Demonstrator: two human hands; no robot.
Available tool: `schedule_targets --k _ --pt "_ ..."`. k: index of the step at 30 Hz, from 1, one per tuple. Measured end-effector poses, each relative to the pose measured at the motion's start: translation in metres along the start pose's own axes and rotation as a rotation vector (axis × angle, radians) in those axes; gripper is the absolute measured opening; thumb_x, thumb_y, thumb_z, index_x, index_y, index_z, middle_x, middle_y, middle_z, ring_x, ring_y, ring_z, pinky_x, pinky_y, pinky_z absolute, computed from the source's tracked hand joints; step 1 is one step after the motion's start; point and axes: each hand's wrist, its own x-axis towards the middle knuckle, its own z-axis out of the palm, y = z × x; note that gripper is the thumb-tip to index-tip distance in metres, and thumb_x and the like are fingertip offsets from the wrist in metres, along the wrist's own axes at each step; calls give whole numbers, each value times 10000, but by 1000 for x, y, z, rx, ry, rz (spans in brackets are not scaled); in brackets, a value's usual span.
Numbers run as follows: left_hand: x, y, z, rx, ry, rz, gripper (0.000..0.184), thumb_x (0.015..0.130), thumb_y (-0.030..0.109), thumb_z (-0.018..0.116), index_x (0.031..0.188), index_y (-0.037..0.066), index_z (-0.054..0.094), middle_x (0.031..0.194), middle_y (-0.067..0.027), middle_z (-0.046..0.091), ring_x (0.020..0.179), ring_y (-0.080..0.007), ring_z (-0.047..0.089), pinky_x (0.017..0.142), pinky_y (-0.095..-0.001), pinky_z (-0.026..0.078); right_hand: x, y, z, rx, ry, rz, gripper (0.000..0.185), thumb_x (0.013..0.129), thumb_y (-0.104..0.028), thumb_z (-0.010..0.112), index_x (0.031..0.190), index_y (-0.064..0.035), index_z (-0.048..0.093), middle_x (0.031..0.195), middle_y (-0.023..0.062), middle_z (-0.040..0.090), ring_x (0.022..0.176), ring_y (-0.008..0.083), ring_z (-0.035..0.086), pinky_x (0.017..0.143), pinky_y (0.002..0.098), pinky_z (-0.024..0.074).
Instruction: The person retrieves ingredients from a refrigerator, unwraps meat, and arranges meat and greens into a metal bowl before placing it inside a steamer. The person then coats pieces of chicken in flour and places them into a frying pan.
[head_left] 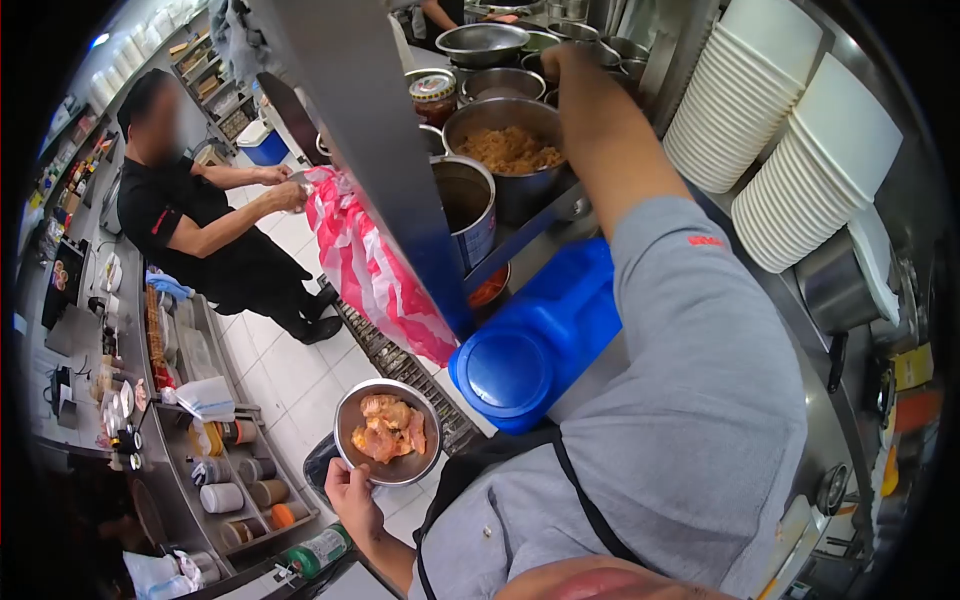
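My left hand [355,503] grips the rim of a metal bowl [352,411], with the thumb over the edge. Pieces of raw-looking, seasoned meat [388,428] lie inside it. My right arm stretches up and away over a group of metal pots. At its end, my right hand [572,62] is near a metal bowl [575,31] at the back; its fingers are hidden, so I cannot tell whether it holds anything. Below that forearm stands a pot [470,125] with orange-brown shredded food [508,150]. A jar with a patterned lid [432,86] sits beside it.
A blue plastic jug [545,350] lies close to my body beside a metal post [350,130]. Red-and-white plastic bags [365,265] hang there. A person in black [205,205] stands across the aisle. Stacked white containers [745,90] line the right.
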Motion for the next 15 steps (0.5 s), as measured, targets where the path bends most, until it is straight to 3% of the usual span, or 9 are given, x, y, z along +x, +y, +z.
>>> schedule_targets --k 2,8,15 --pt "-3 3 -6 24 -4 -3 153 809 42 590 721 88 474 609 59 438 514 -24 326 473 -197 239 -12 3 -16 -39 -49 -105 322 696 -130 647 1007 -84 713 1049 156 680 973 252 654 804 410 521" --pt "6 1 -16 91 9 14 129 808 41 589 735 80 491 612 54 451 515 -22 330 470 -200 241 -19 26 -38 427 26 -206 248 718 -112 663 952 -39 704 949 144 681 857 226 640 722 382 509" --pt "11 12 -7 38 -82 19 117 817 37 582 745 72 497 622 52 463 515 -23 341 470 -202 252 -31 28 -48 687 58 -273 177 744 -91 681 886 15 693 833 130 682 721 196 623 626 350 495"
